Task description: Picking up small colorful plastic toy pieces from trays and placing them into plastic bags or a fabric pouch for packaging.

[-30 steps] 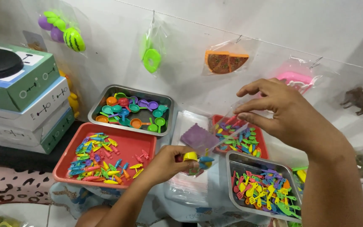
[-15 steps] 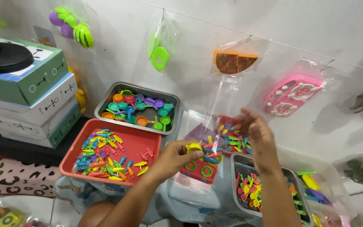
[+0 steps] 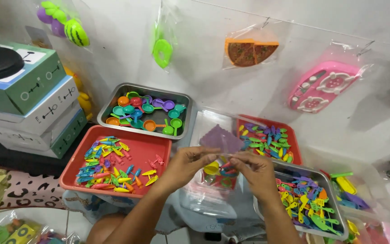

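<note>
Hands meet at centre: left hand (image 3: 187, 163) and right hand (image 3: 254, 171) both pinch the top edge of a clear plastic bag (image 3: 219, 168) of small toys, held above a red tray (image 3: 152, 149) of colourful pieces.

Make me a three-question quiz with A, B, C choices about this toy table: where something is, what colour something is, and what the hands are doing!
1. Where is the toy pizza?
A. hanging on the wall
B. in a red tray
C. on the boxes

2. What colour is the toy stove?
A. blue
B. pink
C. black

3. What do the left hand and right hand do?
A. rest flat
B. point upward
C. pinch a clear bag

Answers: 1 A, it hangs bagged on the wall. 2 B, its body is pink. 3 C, both hands' fingers grip the bag's top edge.
</note>
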